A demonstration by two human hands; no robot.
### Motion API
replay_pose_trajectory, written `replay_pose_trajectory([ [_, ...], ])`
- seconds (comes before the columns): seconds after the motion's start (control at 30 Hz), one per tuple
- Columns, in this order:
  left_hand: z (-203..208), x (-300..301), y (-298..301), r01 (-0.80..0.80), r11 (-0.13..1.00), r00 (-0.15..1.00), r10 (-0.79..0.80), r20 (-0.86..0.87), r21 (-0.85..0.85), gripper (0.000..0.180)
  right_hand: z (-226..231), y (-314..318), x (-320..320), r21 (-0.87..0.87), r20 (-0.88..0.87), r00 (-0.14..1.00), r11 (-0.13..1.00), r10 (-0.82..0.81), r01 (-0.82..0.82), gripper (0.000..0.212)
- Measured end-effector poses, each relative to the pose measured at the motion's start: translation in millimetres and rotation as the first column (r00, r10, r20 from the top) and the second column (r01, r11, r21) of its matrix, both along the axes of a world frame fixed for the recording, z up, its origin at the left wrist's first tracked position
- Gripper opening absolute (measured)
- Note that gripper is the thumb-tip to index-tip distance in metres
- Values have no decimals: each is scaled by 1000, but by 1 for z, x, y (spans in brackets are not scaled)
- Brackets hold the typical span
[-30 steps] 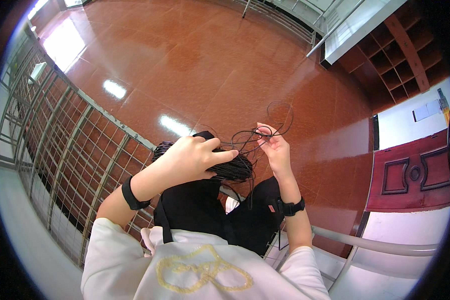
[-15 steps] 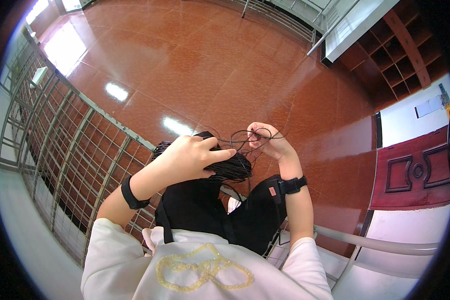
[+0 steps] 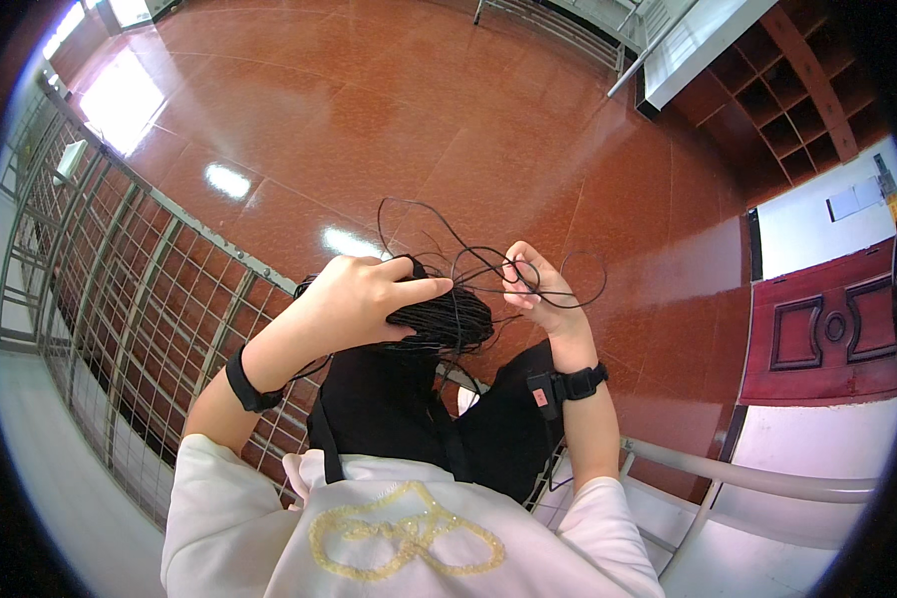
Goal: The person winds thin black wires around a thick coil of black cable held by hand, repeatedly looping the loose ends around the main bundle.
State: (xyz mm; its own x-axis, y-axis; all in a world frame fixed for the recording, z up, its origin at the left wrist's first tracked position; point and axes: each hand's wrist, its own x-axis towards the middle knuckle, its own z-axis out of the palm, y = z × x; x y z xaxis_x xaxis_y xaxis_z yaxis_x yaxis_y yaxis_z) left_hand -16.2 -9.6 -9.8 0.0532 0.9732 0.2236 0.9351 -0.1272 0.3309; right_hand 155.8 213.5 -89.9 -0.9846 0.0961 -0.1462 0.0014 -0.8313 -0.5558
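A thick bundle of thin black cord point(image 3: 453, 321) lies over my black-clad lap. My left hand point(image 3: 361, 304) is wrapped over its left part, thumb and forefinger gripping the strands. To the right of the bundle, my right hand point(image 3: 540, 289) is raised with its fingers curled around a loose end of the same cord. Between the hands, thin loops are tangled in the air; one arches above the bundle and another curves out past the right hand. Fingers and strands overlap, so the exact pinch point is hard to see.
A metal grid railing point(image 3: 169, 259) runs along my left side. Reddish-brown tiled floor point(image 3: 369, 120) stretches ahead. At right are a dark red panelled door point(image 3: 817, 339), a pale metal rail point(image 3: 747, 478) and wooden cubbyholes point(image 3: 787, 110). A metal frame point(image 3: 558, 30) stands far ahead.
The loose cord loops have spread wider, one swinging up to the left and one out to the right. The right hand has turned slightly; the left keeps its hold, shifted a little left.
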Motion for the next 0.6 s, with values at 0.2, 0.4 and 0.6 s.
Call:
replay_pose_trajectory([
  [0.2, -1, 0, -1, 37, 995, 999, -34, -32, 88, 61, -8, -6, 3, 4, -58, 995, 997, -82, 82, 13],
  [0.4, 0, 6, 0, 10, 1000, 999, -10, -37, 6, 58, -7, -9, 11, 192, -111, 982, 966, -156, 175, 16],
  [0.6, 2, 8, -2, 10, 1000, 999, -10, -40, 14, 55, 2, -7, 11, 321, 38, 989, 939, -141, 121, 19],
])
